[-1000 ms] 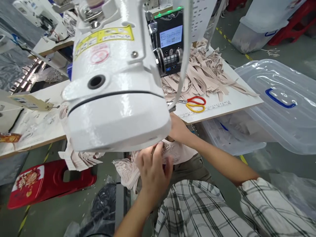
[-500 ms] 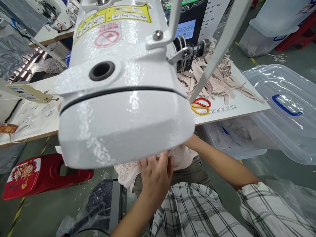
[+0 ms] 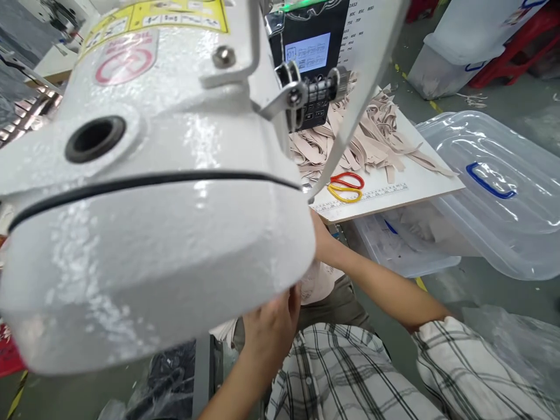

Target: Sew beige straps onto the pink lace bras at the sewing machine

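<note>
The big white head of a sewing machine (image 3: 175, 251) covers the work area and hides the fingertips of both hands. Below its lower edge, my left hand (image 3: 271, 318) is bent, thumb close to the fingers, at a pale pink lace-like fabric (image 3: 317, 283) over my lap. The fingers look closed on that cloth, though their tips are out of sight. Of my right hand (image 3: 322, 236) only the wrist side shows beside the machine head, above the same fabric; its fingers are hidden.
Red-and-yellow-handled scissors (image 3: 345, 186) and a printed ruler (image 3: 385, 195) are on the white table (image 3: 420, 186), before a heap of beige fabric strips (image 3: 367, 137). A control screen (image 3: 308, 52) stands behind. To the right are a clear plastic lid (image 3: 516, 233) and a storage box (image 3: 455, 64).
The view has moved closer, so the machine head looms larger and lower left. More of my left hand's fingers are now covered by it. Both arms hold nearly the same pose.
</note>
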`<control>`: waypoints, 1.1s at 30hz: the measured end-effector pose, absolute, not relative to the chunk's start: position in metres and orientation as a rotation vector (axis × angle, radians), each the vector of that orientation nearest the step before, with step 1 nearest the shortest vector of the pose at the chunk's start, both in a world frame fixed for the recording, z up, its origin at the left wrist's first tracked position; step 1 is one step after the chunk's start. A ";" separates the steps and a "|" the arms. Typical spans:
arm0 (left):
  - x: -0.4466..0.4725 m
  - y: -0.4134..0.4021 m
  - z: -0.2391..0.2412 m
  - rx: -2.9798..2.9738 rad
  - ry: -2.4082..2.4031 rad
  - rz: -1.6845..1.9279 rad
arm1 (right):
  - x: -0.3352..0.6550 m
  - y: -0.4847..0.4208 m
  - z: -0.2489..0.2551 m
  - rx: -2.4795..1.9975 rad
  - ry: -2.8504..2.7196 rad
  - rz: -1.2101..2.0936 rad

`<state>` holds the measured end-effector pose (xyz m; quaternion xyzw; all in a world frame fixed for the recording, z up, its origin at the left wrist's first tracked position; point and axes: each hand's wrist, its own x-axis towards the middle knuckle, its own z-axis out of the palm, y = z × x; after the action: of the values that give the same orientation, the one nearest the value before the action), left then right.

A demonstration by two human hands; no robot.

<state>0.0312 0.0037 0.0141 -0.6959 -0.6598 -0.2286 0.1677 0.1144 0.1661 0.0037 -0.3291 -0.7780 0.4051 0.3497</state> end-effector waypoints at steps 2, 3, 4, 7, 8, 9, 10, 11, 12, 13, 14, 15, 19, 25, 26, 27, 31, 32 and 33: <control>0.029 0.002 0.012 -1.998 -1.916 -0.692 | 0.116 0.167 0.003 -0.845 -2.016 1.037; 0.027 0.001 0.011 -1.999 -1.936 -0.731 | 0.117 0.166 0.003 -0.831 -2.005 1.037; 0.023 0.000 0.009 -1.988 -1.951 -0.784 | 0.119 0.166 0.002 -0.810 -1.984 1.039; 0.010 -0.004 -0.001 -1.880 -2.073 -0.989 | 0.126 0.160 0.000 -0.777 -1.860 1.040; 0.006 -0.005 -0.005 -1.843 -2.157 -1.076 | 0.129 0.157 -0.001 -0.781 -1.814 1.041; 0.002 -0.006 -0.009 -1.817 -2.262 -1.183 | 0.132 0.153 -0.004 -0.790 -1.773 1.047; -0.002 -0.006 -0.013 -1.805 -2.375 -1.310 | 0.136 0.149 -0.006 -0.803 -1.739 1.061; -0.004 -0.006 -0.017 -1.801 -2.474 -1.458 | 0.139 0.145 -0.009 -0.814 -1.713 1.081; -0.006 -0.006 -0.020 -1.800 -2.555 -1.607 | 0.142 0.140 -0.013 -0.820 -1.697 1.105; -0.006 -0.006 -0.023 -1.792 -2.621 -1.738 | 0.145 0.136 -0.016 -0.822 -1.687 1.130; -0.006 -0.006 -0.025 -1.766 -2.668 -1.846 | 0.148 0.132 -0.019 -0.819 -1.682 1.151; -0.006 -0.005 -0.026 -1.716 -2.693 -1.933 | 0.151 0.128 -0.022 -0.805 -1.680 1.164; -0.001 -0.003 -0.021 -1.495 -2.626 -2.169 | 0.161 0.116 -0.031 -0.701 -1.720 1.116; 0.003 -0.003 -0.009 -1.437 -2.564 -2.219 | 0.168 0.107 -0.040 -0.670 -1.858 0.985; 0.003 -0.003 -0.008 -1.447 -2.554 -2.204 | 0.169 0.105 -0.041 -0.675 -1.873 0.978; 0.004 -0.004 -0.006 -1.459 -2.545 -2.187 | 0.169 0.104 -0.042 -0.683 -1.886 0.977; 0.005 -0.005 -0.002 -1.490 -2.509 -2.137 | 0.172 0.100 -0.046 -0.712 -1.937 1.000; 0.005 -0.005 -0.001 -1.498 -2.502 -2.127 | 0.173 0.100 -0.047 -0.710 -1.952 1.005; 0.005 -0.005 -0.001 -1.505 -2.499 -2.115 | 0.174 0.099 -0.048 -0.705 -1.968 1.005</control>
<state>0.0054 -0.0049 -0.0006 -0.4066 -0.6751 -0.5715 -0.2288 0.1742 0.0994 -0.0477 -0.2786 -0.7777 0.3972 0.3996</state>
